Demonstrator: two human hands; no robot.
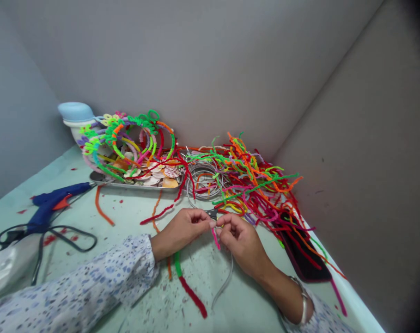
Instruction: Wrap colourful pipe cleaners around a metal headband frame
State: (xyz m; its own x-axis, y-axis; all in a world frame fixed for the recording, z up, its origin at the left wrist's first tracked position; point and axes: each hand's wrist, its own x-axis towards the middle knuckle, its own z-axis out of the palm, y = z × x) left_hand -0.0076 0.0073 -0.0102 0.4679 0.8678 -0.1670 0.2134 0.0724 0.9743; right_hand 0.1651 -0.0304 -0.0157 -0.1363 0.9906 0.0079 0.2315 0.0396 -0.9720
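Both hands meet over the table's middle, fingertips almost touching. My left hand point(191, 229) is closed in a pinch at the upper end of a short pink pipe cleaner point(216, 238). Close beside it, my right hand point(240, 243) pinches a thin grey wire point(225, 282), whose free end curves down onto the table. Fingers hide just how wire and pipe cleaner meet. Behind the fingertips lies a dark tool point(212, 213), partly covered. A green and red pipe cleaner point(192, 296) lies below my left wrist.
A coil of wire point(204, 192) sits beyond my hands, beside a heap of coloured pipe cleaners point(258, 185). Wrapped headbands point(136, 122) rest on a metal tray point(143, 186) of shells. A blue glue gun point(53, 203) lies left; a dark phone point(303, 256) lies right.
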